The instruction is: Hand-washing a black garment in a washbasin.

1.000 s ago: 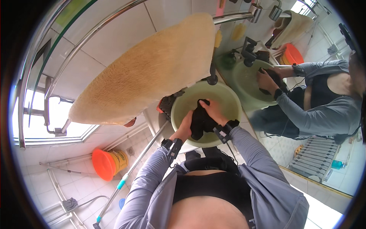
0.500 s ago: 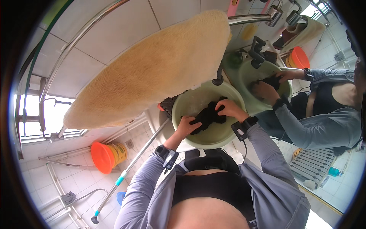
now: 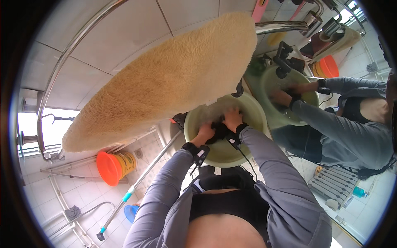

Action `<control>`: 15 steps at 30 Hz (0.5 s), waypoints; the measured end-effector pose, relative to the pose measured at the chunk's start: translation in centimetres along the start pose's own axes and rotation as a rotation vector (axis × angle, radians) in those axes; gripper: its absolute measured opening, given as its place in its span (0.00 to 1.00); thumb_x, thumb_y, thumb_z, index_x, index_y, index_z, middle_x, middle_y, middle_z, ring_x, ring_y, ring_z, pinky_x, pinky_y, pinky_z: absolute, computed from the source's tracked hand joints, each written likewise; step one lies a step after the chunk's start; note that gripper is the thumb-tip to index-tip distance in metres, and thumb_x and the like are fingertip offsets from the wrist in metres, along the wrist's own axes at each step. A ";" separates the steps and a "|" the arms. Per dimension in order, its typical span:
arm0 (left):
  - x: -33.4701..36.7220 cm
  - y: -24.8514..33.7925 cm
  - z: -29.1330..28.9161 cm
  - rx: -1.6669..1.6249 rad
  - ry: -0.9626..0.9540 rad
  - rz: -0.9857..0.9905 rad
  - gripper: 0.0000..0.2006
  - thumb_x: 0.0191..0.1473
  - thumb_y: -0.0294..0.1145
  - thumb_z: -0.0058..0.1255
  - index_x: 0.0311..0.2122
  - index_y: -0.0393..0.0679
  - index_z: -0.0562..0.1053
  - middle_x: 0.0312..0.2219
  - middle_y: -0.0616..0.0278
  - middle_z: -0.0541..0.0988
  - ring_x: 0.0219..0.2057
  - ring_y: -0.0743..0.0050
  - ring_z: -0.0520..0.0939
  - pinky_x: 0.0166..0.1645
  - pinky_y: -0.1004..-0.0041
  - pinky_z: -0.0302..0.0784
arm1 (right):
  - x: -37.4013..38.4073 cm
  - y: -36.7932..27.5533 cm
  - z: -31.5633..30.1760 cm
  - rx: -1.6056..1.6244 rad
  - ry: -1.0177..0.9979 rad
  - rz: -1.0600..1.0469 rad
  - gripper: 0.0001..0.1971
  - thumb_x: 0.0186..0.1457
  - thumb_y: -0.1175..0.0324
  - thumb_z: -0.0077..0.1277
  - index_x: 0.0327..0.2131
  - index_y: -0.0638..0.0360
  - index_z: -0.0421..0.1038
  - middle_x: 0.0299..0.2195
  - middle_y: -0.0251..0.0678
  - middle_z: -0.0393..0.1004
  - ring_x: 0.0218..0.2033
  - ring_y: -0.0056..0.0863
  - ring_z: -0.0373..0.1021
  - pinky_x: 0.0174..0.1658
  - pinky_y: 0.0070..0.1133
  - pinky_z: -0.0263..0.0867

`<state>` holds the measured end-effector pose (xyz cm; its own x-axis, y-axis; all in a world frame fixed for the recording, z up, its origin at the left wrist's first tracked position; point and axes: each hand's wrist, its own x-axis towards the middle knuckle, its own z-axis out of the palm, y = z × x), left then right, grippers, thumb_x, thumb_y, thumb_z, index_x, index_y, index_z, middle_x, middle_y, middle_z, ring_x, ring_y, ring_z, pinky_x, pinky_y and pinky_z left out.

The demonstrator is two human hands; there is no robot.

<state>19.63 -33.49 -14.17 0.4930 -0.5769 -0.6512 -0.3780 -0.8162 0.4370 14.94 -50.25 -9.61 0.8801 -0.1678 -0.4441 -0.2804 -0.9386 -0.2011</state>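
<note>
A wet-looking black cloth (image 3: pixel 219 133) lies in a pale green basin (image 3: pixel 259 113), bunched between my two hands. My left hand (image 3: pixel 205 133) is down in the basin at the cloth's left side, its fingers smeared by motion, so its grip is unclear. At the cloth's right edge, my right hand (image 3: pixel 233 119) reaches toward the far wall of the basin with its fingers stretched out and apart. Both wrists carry black bands with small boxes. The mirror (image 3: pixel 285 120) at the right repeats the basin and both hands.
A large yellowish towel (image 3: pixel 165 82) hangs from a chrome rail (image 3: pixel 281 27) just beyond the basin. On the floor at the left are an orange-and-yellow bucket (image 3: pixel 109 168), a blue basin (image 3: pixel 131 213) and a long pole (image 3: pixel 144 177) leaning across.
Both hands have moved deeper into the basin and closer together, the right one going left. The cloth, earlier stretched between them, is now bunched lower and partly covered.
</note>
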 end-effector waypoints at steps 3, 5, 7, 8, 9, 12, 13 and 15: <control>-1.0 -0.1 0.5 -0.437 0.460 0.015 0.32 0.44 0.41 0.54 0.55 0.44 0.60 0.49 0.45 0.66 0.50 0.45 0.67 0.52 0.59 0.65 | 0.1 1.4 1.0 0.254 0.280 0.087 0.24 0.43 0.56 0.57 0.42 0.57 0.69 0.41 0.41 0.67 0.49 0.43 0.60 0.46 0.40 0.60; -1.5 -2.6 2.1 -0.945 0.509 0.206 0.30 0.49 0.54 0.50 0.53 0.46 0.64 0.45 0.54 0.73 0.46 0.58 0.73 0.50 0.61 0.68 | -1.1 -1.0 -0.9 0.958 0.262 -0.067 0.22 0.41 0.56 0.59 0.38 0.59 0.70 0.35 0.38 0.69 0.40 0.37 0.67 0.43 0.30 0.63; -3.7 0.5 -2.1 -1.515 0.129 0.000 0.31 0.49 0.56 0.49 0.54 0.48 0.63 0.46 0.57 0.72 0.47 0.61 0.73 0.51 0.60 0.67 | -4.5 -3.6 -3.5 1.085 0.195 -0.052 0.22 0.41 0.56 0.59 0.38 0.60 0.70 0.35 0.40 0.69 0.39 0.38 0.67 0.43 0.29 0.63; -5.7 2.3 -4.6 -2.017 -0.313 -0.241 0.33 0.49 0.58 0.49 0.56 0.49 0.62 0.48 0.61 0.70 0.48 0.64 0.72 0.51 0.60 0.66 | -6.7 -5.3 -5.0 1.221 0.132 -0.045 0.23 0.41 0.57 0.59 0.38 0.61 0.69 0.34 0.42 0.68 0.39 0.39 0.68 0.43 0.28 0.63; -7.2 2.7 -5.7 -2.011 -0.313 -0.232 0.33 0.49 0.58 0.49 0.56 0.49 0.62 0.48 0.61 0.70 0.48 0.64 0.72 0.51 0.60 0.66 | -8.4 -7.0 -5.9 1.221 0.142 -0.048 0.23 0.41 0.57 0.59 0.38 0.61 0.69 0.34 0.42 0.68 0.39 0.39 0.68 0.43 0.28 0.63; -13.1 6.0 -9.2 -1.720 -0.029 0.054 0.25 0.49 0.53 0.51 0.46 0.47 0.69 0.39 0.61 0.75 0.41 0.68 0.76 0.44 0.66 0.72 | -10.9 -9.6 -7.3 0.860 0.384 -0.178 0.21 0.41 0.58 0.59 0.37 0.59 0.71 0.35 0.42 0.70 0.38 0.40 0.68 0.41 0.27 0.64; -12.3 5.7 -8.5 -1.714 -0.034 0.061 0.25 0.49 0.53 0.51 0.46 0.47 0.69 0.39 0.61 0.75 0.41 0.68 0.76 0.44 0.66 0.72 | -11.2 -10.0 -7.5 0.832 0.412 -0.139 0.19 0.41 0.58 0.58 0.36 0.59 0.71 0.35 0.42 0.70 0.38 0.40 0.68 0.40 0.27 0.64; -10.2 4.9 -6.8 -1.714 -0.017 0.064 0.21 0.52 0.49 0.49 0.45 0.45 0.69 0.38 0.62 0.75 0.39 0.68 0.77 0.42 0.67 0.74 | -11.4 -10.2 -7.6 0.804 0.443 -0.097 0.18 0.41 0.59 0.58 0.36 0.58 0.71 0.35 0.41 0.71 0.38 0.40 0.69 0.40 0.27 0.64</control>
<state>18.09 -31.76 -1.13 0.4998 -0.6166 -0.6083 0.8168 0.1019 0.5678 10.63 -41.03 4.14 0.9334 -0.3550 -0.0523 -0.2335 -0.4903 -0.8397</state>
